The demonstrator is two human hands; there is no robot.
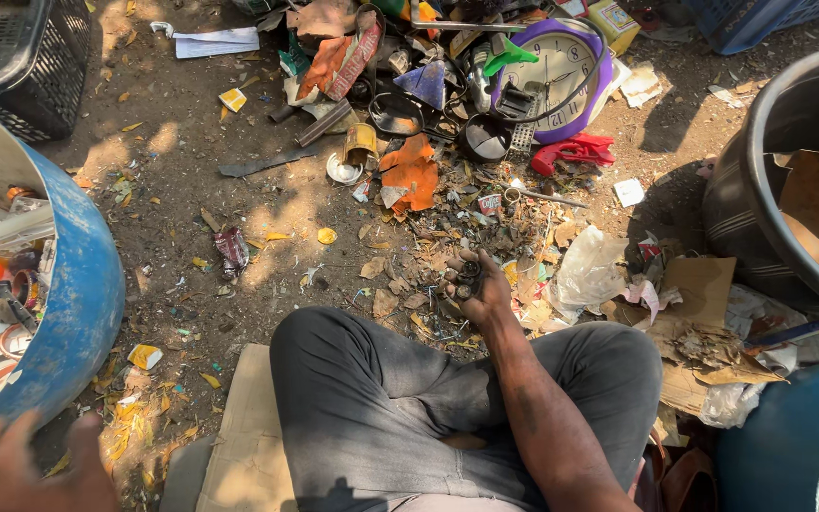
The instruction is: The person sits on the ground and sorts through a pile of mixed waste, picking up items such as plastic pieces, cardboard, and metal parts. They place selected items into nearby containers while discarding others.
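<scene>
Head view: right hand (pixel 473 284) clenched around small dark scrap pieces (pixel 467 275) at the litter's near edge. Left hand (pixel 26 469) (blurred, lower left) hangs spread, empty, beside the blue drum (pixel 82 303). Bare dirt lies between. A purple clock (pixel 561 76) tops the pile.

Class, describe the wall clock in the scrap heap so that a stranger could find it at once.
Start at the scrap heap on the dirt, beyond the seated person's right hand. Near its far right edge lies the clock: round, white-faced, the only thing with a purple rim.
</scene>
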